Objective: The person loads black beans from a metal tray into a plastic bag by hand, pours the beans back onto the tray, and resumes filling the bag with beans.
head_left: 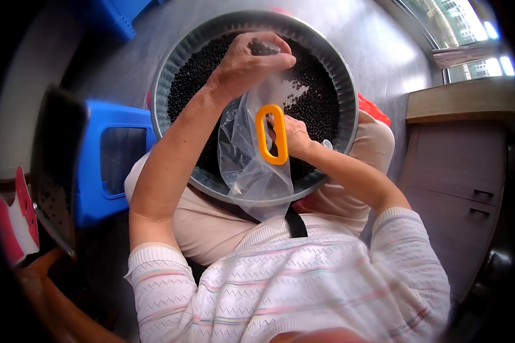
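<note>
A clear, crinkled plastic bag (252, 163) with a yellow oval handle (262, 143) hangs over a round grey basin (180, 52). The basin holds many small black bean-like pieces (320, 97). My left hand (249, 66) is raised over the far part of the basin, its fingers curled round the top of the bag, with some dark pieces showing between thumb and fingers. Beside the yellow handle, my right hand (294, 136) is closed at the bag; its fingertips are partly hidden behind handle and plastic. A small white cap-like piece (327, 144) shows by the right wrist.
The basin rests at my lap, between my legs. A blue plastic stool (86, 166) stands to the left, with a dark panel (57, 171) and a red-and-white object (23, 217) beyond it. On the right are a low cabinet (452, 171) and a window (458, 23).
</note>
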The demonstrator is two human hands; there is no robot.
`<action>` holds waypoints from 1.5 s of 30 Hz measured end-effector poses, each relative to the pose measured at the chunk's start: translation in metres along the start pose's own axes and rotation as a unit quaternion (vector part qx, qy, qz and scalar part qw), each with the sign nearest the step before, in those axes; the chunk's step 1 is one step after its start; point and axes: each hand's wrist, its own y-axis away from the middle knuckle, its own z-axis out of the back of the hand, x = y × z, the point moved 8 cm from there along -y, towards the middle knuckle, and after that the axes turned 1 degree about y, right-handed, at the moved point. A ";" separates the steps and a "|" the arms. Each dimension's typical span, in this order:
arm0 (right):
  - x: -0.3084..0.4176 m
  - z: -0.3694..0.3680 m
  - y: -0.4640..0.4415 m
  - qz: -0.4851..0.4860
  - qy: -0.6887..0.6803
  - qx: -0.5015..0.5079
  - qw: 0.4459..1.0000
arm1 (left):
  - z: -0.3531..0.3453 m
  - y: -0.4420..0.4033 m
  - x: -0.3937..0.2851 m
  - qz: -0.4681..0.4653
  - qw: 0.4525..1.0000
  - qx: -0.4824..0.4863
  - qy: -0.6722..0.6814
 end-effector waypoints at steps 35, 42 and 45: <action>0.027 0.172 -0.136 -0.073 -0.761 -0.174 0.620 | -0.003 0.000 0.002 0.041 0.996 0.002 0.080; 0.032 0.175 -0.136 -0.042 -0.779 -0.150 0.607 | -0.005 0.002 0.006 0.088 0.992 -0.012 0.086; 0.033 0.176 -0.136 -0.029 -0.770 -0.158 0.617 | -0.004 0.001 0.004 0.065 0.995 -0.007 0.076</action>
